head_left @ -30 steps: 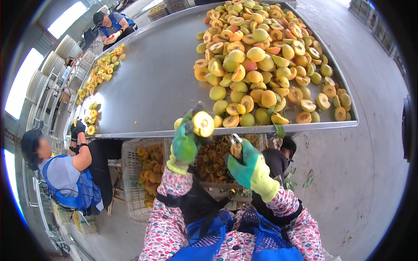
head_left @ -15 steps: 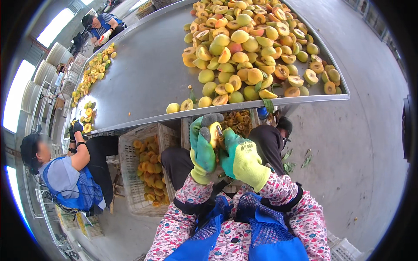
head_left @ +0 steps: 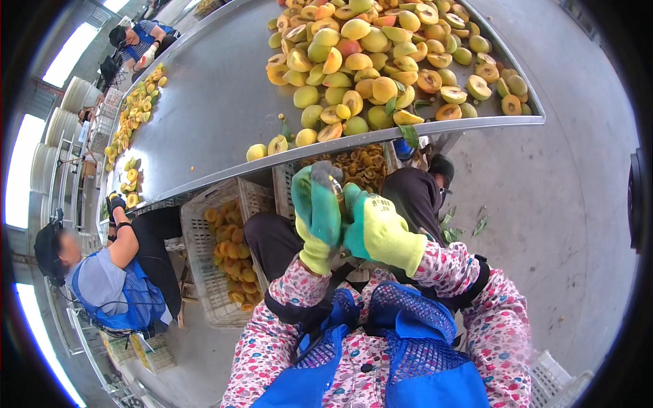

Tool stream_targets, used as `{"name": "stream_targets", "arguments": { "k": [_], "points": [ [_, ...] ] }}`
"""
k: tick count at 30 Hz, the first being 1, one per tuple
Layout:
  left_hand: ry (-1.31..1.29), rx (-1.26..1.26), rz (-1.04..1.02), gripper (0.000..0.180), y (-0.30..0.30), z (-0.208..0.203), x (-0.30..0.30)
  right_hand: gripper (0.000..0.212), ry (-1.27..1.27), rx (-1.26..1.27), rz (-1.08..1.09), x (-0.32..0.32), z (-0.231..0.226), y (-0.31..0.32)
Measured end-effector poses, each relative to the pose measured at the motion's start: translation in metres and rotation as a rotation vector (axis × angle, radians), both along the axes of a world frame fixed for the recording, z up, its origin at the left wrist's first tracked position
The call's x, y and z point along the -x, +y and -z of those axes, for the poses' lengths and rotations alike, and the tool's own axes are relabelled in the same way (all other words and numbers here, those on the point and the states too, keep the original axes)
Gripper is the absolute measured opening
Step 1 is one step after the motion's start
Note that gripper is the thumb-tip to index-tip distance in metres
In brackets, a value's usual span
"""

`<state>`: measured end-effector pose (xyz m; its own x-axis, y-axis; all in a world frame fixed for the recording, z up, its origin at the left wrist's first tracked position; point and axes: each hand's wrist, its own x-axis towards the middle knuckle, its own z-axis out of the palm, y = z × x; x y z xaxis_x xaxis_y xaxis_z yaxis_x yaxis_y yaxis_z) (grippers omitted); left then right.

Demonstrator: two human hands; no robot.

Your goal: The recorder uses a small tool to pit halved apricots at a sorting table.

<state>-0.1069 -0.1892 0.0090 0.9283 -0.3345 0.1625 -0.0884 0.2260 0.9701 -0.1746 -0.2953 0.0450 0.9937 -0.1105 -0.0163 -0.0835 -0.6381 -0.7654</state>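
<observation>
My left hand (head_left: 316,211), in a green and yellow glove with dark fingertips, is closed around a piece of yellow peach (head_left: 333,182), mostly covered by the fingers. Against it presses my right hand (head_left: 374,224), in a matching glove. Its fingers are closed on a small metal tool (head_left: 339,193), of which only a sliver shows at the fruit. Both hands are together above my lap, just short of the metal table (head_left: 224,102). Halved yellow peaches (head_left: 354,68), many with pits showing, are heaped on that table.
Below the table edge stand a white crate (head_left: 201,272) of peach halves and another crate of brownish pieces (head_left: 360,166). A co-worker (head_left: 122,279) sits at left, another (head_left: 139,47) at far left. A person in dark clothes (head_left: 422,194) is under the table's right side. Leaves (head_left: 452,228) litter the floor.
The peach piece has turned in my left hand, so its cut face and the tool show less. The fingers have closed further over it. The view has shifted slightly.
</observation>
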Motion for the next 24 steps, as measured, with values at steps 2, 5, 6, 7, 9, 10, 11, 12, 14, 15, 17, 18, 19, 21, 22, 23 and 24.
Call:
{"name": "stream_targets", "arguments": {
  "k": [2,5,6,7,9,10,11,12,14,15,17,18,19,21,22,23,24],
  "points": [
    [-0.057,0.047,-0.076,0.03,-0.002,0.011,0.008,0.03,0.042,-0.175,0.042,0.002,0.004,0.001],
    [-0.204,-0.057,-0.065,0.029,0.001,0.017,0.007,0.033,-0.007,-0.099,-0.06,0.006,0.008,-0.005],
    [-0.128,-0.089,-0.045,0.028,0.003,0.015,0.002,0.035,-0.095,-0.055,-0.093,0.005,0.012,-0.006],
    [-0.298,-0.278,-0.063,0.029,-0.005,-0.003,0.001,0.035,-0.089,-0.055,-0.091,0.003,0.015,-0.009],
    [0.295,-0.019,0.05,0.034,-0.007,-0.004,-0.011,0.034,-0.04,0.097,-0.141,-0.002,0.02,-0.014],
    [0.295,-0.013,0.044,0.034,-0.009,-0.007,-0.015,0.041,-0.263,0.101,-0.098,-0.001,0.029,-0.012],
    [0.257,-0.005,0.116,0.032,-0.01,-0.012,-0.018,0.041,-0.262,0.104,-0.105,-0.001,0.031,-0.016],
    [0.222,0.001,0.192,0.032,-0.01,-0.015,-0.021,0.043,-0.213,0.117,-0.104,-0.002,0.027,-0.018],
    [0.117,-0.057,0.274,0.034,-0.008,-0.008,-0.032,0.043,-0.128,0.131,-0.092,0.0,0.019,-0.02],
    [0.009,-0.118,0.359,0.036,-0.004,-0.004,-0.039,0.043,-0.126,0.129,-0.096,0.001,0.022,-0.018],
    [-0.039,-0.281,0.459,0.04,0.004,-0.003,-0.049,0.038,-0.241,0.075,-0.059,0.003,0.031,-0.014],
    [0.14,-0.291,0.48,0.04,0.001,-0.007,-0.048,0.038,-0.24,0.075,-0.065,0.003,0.032,-0.013],
    [0.32,-0.297,0.499,0.041,-0.001,-0.01,-0.046,0.035,-0.15,0.04,-0.058,0.004,0.033,-0.011],
    [0.395,-0.182,0.459,0.04,-0.007,-0.01,-0.04,0.032,-0.057,0.007,-0.055,0.003,0.029,-0.01],
    [0.493,-0.099,0.411,0.04,-0.008,-0.011,-0.038,0.032,0.06,-0.09,-0.032,0.002,0.02,-0.01],
    [0.591,-0.016,0.362,0.04,-0.008,-0.011,-0.036,0.032,0.177,-0.188,-0.008,0.002,0.012,-0.012],
    [0.59,-0.015,0.359,0.04,-0.007,-0.012,-0.037,0.032,0.177,-0.187,-0.011,0.0,0.003,-0.014]
  ]
}}
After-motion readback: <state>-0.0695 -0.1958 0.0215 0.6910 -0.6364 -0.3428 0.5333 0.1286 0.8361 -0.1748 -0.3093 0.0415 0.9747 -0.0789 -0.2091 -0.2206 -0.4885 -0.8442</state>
